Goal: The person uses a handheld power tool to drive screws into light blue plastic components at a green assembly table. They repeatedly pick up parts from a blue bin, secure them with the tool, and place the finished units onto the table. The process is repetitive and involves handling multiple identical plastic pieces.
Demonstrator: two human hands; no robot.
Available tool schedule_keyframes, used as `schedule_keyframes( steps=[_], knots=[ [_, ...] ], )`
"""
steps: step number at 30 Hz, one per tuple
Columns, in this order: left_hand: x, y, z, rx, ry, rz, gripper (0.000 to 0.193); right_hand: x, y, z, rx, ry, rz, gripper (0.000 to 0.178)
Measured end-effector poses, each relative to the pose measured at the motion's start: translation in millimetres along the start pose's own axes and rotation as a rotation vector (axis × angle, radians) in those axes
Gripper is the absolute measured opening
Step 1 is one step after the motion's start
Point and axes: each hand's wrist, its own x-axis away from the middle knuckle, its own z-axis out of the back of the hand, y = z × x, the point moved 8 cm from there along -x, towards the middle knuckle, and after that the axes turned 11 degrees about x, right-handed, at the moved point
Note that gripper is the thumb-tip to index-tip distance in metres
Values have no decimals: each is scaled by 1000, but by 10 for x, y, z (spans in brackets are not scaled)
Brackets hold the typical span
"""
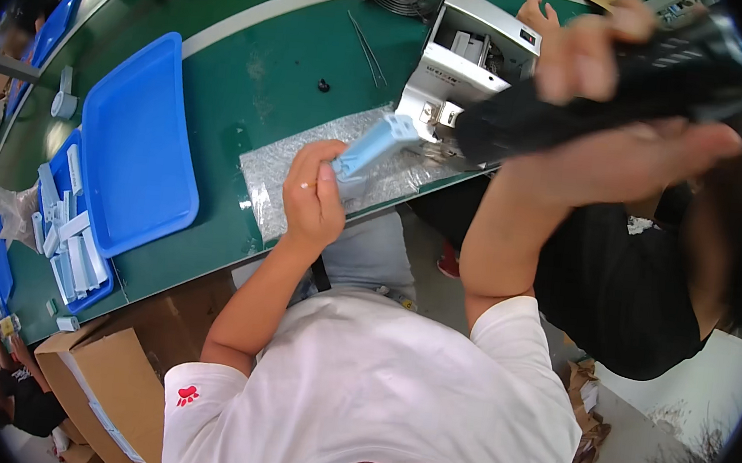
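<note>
Blue part (372, 149) sits clenched in the left hand (312, 197), its long axis pointing to 1 o'clock toward the metal machine (468, 58) (nearer than the right hand (618, 121), which grips a black tool (599, 93))

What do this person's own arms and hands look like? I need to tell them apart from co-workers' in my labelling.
Both forearms are bare; the left hand and right hand wear no gloves. Short white T-shirt sleeves end above the elbows; the left sleeve bears a small red paw-print mark.
</note>
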Motion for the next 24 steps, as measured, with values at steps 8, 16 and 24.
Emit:
schedule_keyframes(
  steps=[8, 16, 24],
  knots=[
    [56, -7, 11, -17, 7, 26, 27, -124, -384, -266, 849, 364, 459, 43],
    [53, 71, -51, -82, -52, -62, 30, 53, -132, 366, 805, 431, -153, 94],
    [50, 69, -18, -66, -42, -85, 25, 157, -9, 125, 53, 185, -194, 103]
  ],
)
